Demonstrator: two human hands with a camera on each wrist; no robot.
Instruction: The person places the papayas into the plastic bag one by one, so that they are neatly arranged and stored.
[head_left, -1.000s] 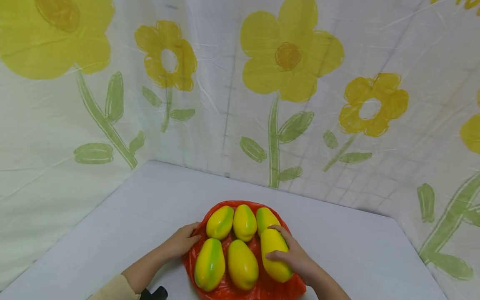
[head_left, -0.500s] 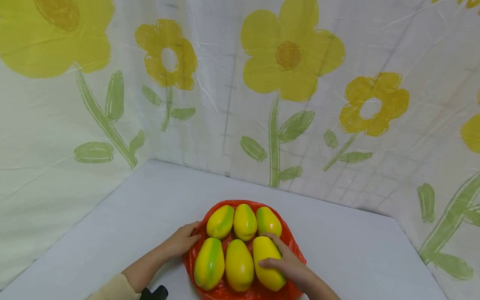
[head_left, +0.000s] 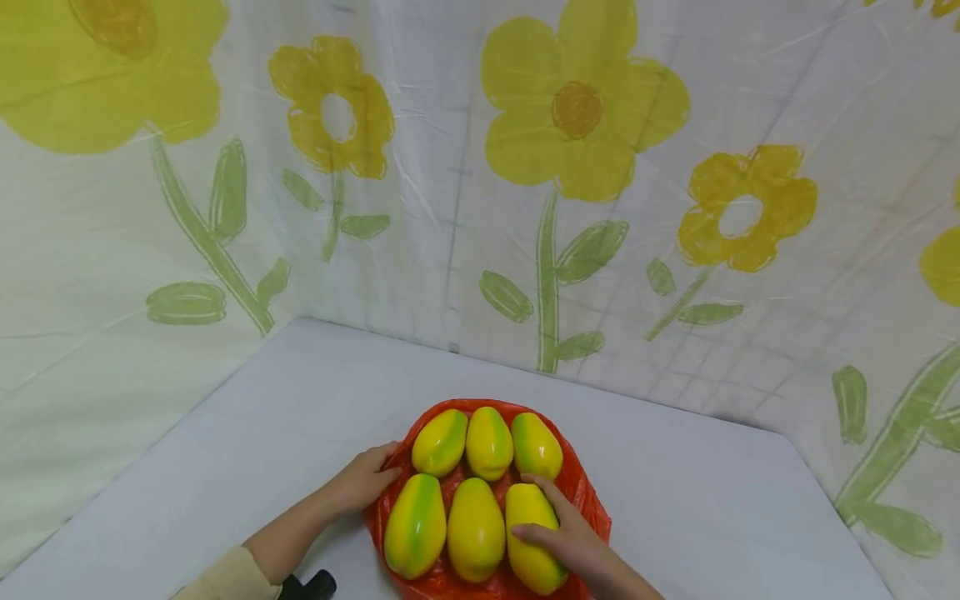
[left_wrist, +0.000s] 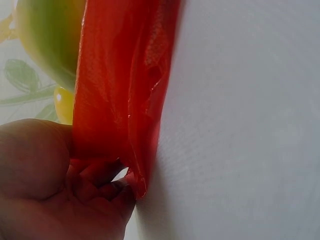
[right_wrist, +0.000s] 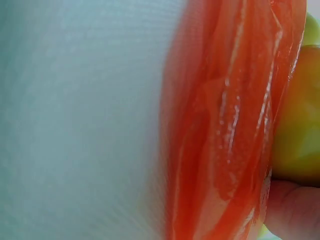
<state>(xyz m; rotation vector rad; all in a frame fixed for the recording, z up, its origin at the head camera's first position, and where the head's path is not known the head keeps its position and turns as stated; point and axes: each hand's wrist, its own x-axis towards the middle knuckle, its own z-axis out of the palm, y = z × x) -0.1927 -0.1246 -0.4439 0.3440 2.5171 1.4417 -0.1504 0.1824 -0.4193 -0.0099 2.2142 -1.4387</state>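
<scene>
Several yellow-green papayas lie in two rows inside a red plastic bag (head_left: 592, 500) with its mouth spread wide, in the head view. My right hand (head_left: 573, 542) holds the front right papaya (head_left: 529, 507), thumb on its near side and fingers over its far end. The middle front papaya (head_left: 476, 530) lies just left of it. At the bag's left edge, my left hand (head_left: 366, 479) grips the rim; the left wrist view shows the fingers curled at the red plastic (left_wrist: 112, 90). In the right wrist view a finger (right_wrist: 295, 207) shows beside a papaya (right_wrist: 300, 135), partly behind the bag.
The bag sits on a white table (head_left: 315, 400), against a white curtain (head_left: 420, 275) printed with yellow flowers. Near the left forearm a black object (head_left: 311, 586) shows at the bottom edge.
My right hand has moved the papaya left and toward me, down into the front row beside the middle one. The back right papaya is now uncovered. My left hand stays at the rim.
</scene>
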